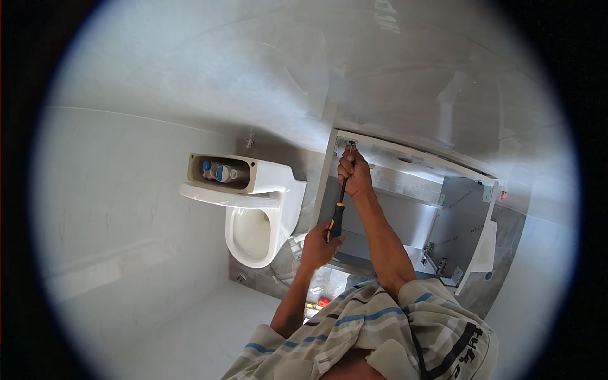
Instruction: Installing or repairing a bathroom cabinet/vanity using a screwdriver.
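A screwdriver with a black and orange handle runs upward along the cabinet's left side. My left hand grips its handle at the lower end. My right hand is higher, its fingers closed round the shaft near the tip, at a small metal bracket in the upper left corner of the white cabinet. Whether a screw is between those fingers I cannot tell. The cabinet is open, showing grey inner panels and hinges at the lower right.
A white toilet with an uncovered tank stands left of the cabinet against pale walls. A small wall valve is above it. A red object and other loose items lie behind my left forearm on the grey floor.
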Demonstrator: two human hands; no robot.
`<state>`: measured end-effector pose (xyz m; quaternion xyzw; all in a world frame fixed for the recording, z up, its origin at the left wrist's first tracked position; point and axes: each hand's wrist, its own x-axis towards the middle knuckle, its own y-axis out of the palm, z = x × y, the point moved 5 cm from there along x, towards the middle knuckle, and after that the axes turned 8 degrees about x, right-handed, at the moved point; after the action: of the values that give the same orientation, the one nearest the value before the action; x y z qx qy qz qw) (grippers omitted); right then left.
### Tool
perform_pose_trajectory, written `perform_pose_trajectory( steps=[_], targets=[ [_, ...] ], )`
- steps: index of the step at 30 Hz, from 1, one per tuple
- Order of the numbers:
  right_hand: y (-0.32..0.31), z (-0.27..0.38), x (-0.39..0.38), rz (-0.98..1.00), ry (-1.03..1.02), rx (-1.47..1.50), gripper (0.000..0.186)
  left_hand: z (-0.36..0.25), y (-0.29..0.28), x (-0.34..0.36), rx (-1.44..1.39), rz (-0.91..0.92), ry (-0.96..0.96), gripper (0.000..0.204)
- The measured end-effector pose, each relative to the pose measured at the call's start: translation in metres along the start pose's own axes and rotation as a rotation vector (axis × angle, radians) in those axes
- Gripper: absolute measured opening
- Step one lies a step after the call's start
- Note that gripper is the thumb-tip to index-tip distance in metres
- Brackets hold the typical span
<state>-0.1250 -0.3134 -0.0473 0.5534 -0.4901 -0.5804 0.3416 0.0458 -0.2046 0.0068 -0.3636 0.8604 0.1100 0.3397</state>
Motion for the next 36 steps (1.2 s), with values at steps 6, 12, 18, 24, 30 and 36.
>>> perform_pose_trajectory(
  steps=[6,12,18,24,30,36],
  targets=[
    [0.019,-0.001,-0.016,-0.216,-0.329,-0.338,0.017,-0.02,0.006,-0.02,0.821,-0.619,0.213,0.047],
    [0.012,0.008,-0.011,-0.163,-0.341,-0.316,0.016,0.006,-0.003,-0.012,-0.259,-0.021,-0.058,0.031],
    [0.006,0.006,0.0,-0.072,-0.214,-0.117,0.018,-0.032,0.016,-0.027,0.925,-0.628,0.162,0.049],
    [0.008,0.006,-0.001,0.11,-0.17,-0.037,0.014,-0.005,-0.001,-0.012,-0.114,-0.131,0.033,0.036],
    [0.0,0.009,0.007,0.005,-0.188,-0.111,0.019,-0.01,0.003,-0.003,0.364,-0.279,0.163,0.034],
    [0.001,0.003,-0.002,-0.219,-0.251,-0.368,0.024,-0.028,0.015,-0.018,0.717,-0.63,0.378,0.042]
  ],
)
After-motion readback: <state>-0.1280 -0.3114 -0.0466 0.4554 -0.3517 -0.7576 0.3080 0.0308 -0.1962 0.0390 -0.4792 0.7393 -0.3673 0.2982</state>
